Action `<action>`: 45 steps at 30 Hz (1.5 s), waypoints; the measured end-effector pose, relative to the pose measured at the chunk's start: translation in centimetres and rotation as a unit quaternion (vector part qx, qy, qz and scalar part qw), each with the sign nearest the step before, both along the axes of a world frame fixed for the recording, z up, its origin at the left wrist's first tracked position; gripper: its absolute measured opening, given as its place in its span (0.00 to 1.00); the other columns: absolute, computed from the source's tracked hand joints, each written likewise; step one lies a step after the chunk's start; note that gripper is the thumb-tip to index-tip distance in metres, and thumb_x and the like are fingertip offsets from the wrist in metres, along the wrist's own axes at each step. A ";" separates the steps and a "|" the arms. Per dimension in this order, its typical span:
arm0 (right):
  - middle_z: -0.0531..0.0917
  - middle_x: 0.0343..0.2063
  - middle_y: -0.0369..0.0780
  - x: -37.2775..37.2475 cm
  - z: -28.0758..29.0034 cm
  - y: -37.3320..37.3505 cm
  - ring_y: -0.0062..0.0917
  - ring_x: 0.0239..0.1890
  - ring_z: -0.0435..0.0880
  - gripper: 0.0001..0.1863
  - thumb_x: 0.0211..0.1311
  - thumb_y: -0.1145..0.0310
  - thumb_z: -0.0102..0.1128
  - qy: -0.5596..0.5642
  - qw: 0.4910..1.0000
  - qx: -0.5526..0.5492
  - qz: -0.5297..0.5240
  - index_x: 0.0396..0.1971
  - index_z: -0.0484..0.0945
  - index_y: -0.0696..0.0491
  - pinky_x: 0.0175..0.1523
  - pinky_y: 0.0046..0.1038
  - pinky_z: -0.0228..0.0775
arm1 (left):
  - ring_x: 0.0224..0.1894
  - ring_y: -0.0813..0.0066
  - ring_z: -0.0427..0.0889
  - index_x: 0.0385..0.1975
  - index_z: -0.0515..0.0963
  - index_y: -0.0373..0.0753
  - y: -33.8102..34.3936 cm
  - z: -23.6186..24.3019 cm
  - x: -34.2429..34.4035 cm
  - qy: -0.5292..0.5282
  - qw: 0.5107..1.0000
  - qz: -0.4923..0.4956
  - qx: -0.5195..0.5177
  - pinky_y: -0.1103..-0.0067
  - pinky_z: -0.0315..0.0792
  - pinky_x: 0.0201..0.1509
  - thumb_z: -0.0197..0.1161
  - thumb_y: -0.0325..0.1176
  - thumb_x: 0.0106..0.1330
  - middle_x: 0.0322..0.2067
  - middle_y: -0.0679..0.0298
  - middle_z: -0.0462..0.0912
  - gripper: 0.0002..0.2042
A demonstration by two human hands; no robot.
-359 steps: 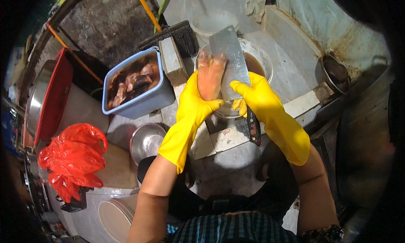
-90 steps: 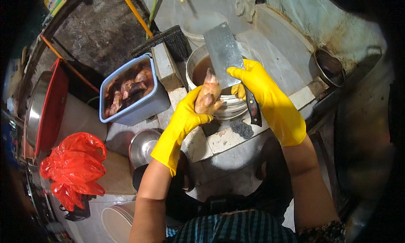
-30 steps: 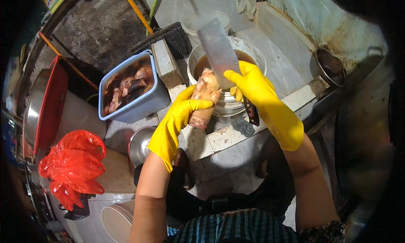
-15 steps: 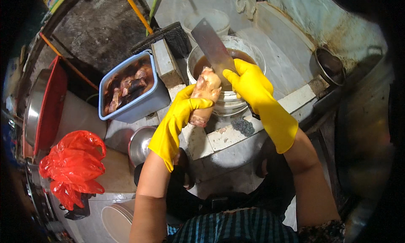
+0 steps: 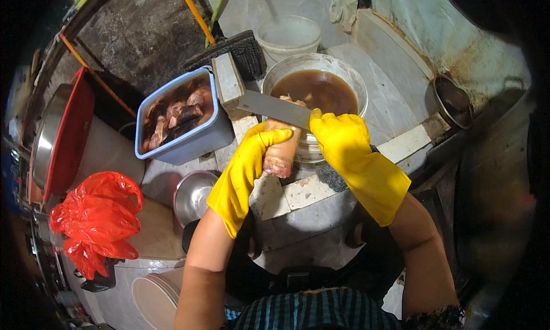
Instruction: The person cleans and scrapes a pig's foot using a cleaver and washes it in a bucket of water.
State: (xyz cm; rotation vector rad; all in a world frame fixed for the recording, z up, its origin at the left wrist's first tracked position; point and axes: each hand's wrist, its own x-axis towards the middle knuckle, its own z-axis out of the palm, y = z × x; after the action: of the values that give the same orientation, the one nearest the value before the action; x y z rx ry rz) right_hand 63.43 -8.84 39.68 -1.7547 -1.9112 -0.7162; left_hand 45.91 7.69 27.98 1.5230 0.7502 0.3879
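In yellow rubber gloves, both of my hands work above the near side of a white bucket (image 5: 362, 80) of brown liquid. My left hand (image 5: 252, 152) is wrapped round a pig's trotter (image 5: 281, 155), its cut end toward me and its toes over the bucket. My right hand (image 5: 341, 138) grips a cleaver (image 5: 274, 108), the handle mostly hidden in the glove. The broad blade lies across the upper part of the trotter, pointing left, and covers some of it.
Left of the bucket, a blue tub (image 5: 189, 149) holds several pieces of meat in dark liquid. A steel bowl (image 5: 192, 198) and a red plastic bag (image 5: 100, 221) lie nearer me. Behind stand another white bucket (image 5: 289, 37) and a black broom head (image 5: 238, 55). Tiled ledge (image 5: 309, 192) before me.
The cleaver has swung down from pointing up and away to lying across the trotter, tip to the left. My right hand has turned with it and moved slightly nearer me.
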 end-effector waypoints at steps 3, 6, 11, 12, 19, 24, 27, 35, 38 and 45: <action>0.83 0.26 0.39 0.7 -0.9 0.5 0.36 0.27 0.84 0.14 0.56 0.67 0.63 -0.009 0.999 -0.037 -0.031 0.42 0.82 0.53 0.34 0.40 0.75 | 0.58 0.51 0.79 0.64 0.74 0.41 -0.8 0.8 0.0 -0.003 1.000 -0.004 -0.006 0.70 0.72 0.63 0.54 0.32 0.75 0.53 0.58 0.82 0.19; 0.83 0.27 0.40 0.7 -1.5 1.5 0.38 0.28 0.85 0.11 0.59 0.67 0.62 0.022 0.994 -0.085 -0.061 0.41 0.81 0.51 0.35 0.41 0.76 | 0.49 0.59 0.83 0.60 0.77 0.37 -1.6 3.5 -1.2 -0.077 0.990 0.013 -0.121 0.74 0.76 0.52 0.62 0.33 0.71 0.46 0.59 0.85 0.18; 0.86 0.32 0.42 1.3 -0.3 1.7 0.40 0.33 0.87 0.11 0.62 0.66 0.59 0.041 0.988 -0.127 -0.081 0.43 0.81 0.52 0.41 0.43 0.77 | 0.35 0.67 0.87 0.54 0.79 0.30 -5.3 10.1 -1.5 -0.123 0.974 0.057 -0.184 0.75 0.80 0.40 0.70 0.33 0.63 0.39 0.58 0.87 0.21; 0.87 0.33 0.41 0.4 0.9 1.2 0.40 0.35 0.88 0.13 0.62 0.66 0.58 0.052 0.989 -0.117 -0.076 0.44 0.81 0.52 0.42 0.43 0.77 | 0.37 0.69 0.86 0.53 0.80 0.31 -5.3 11.2 -1.7 -0.118 0.975 0.037 -0.184 0.75 0.79 0.43 0.70 0.38 0.66 0.40 0.60 0.87 0.20; 0.86 0.32 0.42 2.1 -1.1 2.0 0.41 0.34 0.87 0.08 0.63 0.67 0.58 0.040 0.977 -0.174 -0.118 0.40 0.80 0.49 0.41 0.43 0.78 | 0.36 0.67 0.87 0.54 0.79 0.29 -5.5 9.4 -1.4 -0.155 0.965 0.058 -0.204 0.72 0.81 0.42 0.72 0.31 0.60 0.40 0.56 0.87 0.23; 0.86 0.36 0.41 1.2 0.9 2.0 0.44 0.37 0.86 0.10 0.68 0.62 0.58 0.110 0.984 -0.091 -0.108 0.45 0.82 0.48 0.43 0.44 0.78 | 0.37 0.72 0.86 0.55 0.79 0.33 -5.3 10.9 -1.8 -0.099 0.975 0.042 -0.195 0.80 0.78 0.42 0.71 0.43 0.66 0.40 0.61 0.87 0.24; 0.86 0.37 0.41 1.2 -0.2 1.6 0.44 0.37 0.85 0.12 0.69 0.60 0.59 0.146 0.983 -0.071 -0.089 0.47 0.82 0.48 0.44 0.43 0.78 | 0.34 0.77 0.85 0.51 0.82 0.33 -6.2 10.5 -1.4 -0.129 0.974 0.094 -0.163 0.81 0.77 0.39 0.69 0.45 0.69 0.38 0.63 0.87 0.21; 0.88 0.37 0.43 2.1 -0.3 1.6 0.42 0.39 0.89 0.13 0.63 0.67 0.58 0.063 0.963 -0.218 -0.149 0.46 0.82 0.51 0.44 0.44 0.79 | 0.34 0.76 0.85 0.49 0.83 0.32 -5.5 10.4 -1.9 -0.129 0.976 0.080 -0.158 0.80 0.77 0.39 0.65 0.44 0.72 0.37 0.63 0.87 0.19; 0.87 0.36 0.44 1.5 0.6 1.6 0.43 0.37 0.88 0.11 0.66 0.66 0.58 0.096 0.977 -0.138 -0.134 0.45 0.83 0.51 0.42 0.44 0.78 | 0.36 0.76 0.86 0.51 0.82 0.32 -5.1 9.8 -1.9 -0.182 0.952 0.086 -0.230 0.82 0.78 0.41 0.65 0.43 0.73 0.39 0.64 0.87 0.19; 0.79 0.23 0.36 -0.7 0.1 1.1 0.33 0.23 0.81 0.20 0.57 0.65 0.61 0.033 0.995 0.089 -0.008 0.50 0.82 0.55 0.29 0.39 0.71 | 0.34 0.54 0.83 0.50 0.81 0.36 -4.0 5.5 0.6 -0.190 0.825 0.169 -0.505 0.64 0.81 0.36 0.61 0.60 0.71 0.36 0.50 0.86 0.29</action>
State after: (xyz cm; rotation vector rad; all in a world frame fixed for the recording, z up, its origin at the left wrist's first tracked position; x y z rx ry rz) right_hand 62.68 -7.75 39.76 -1.6639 -1.7348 -0.7977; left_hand 46.55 3.70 33.47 0.2860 0.7201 0.4351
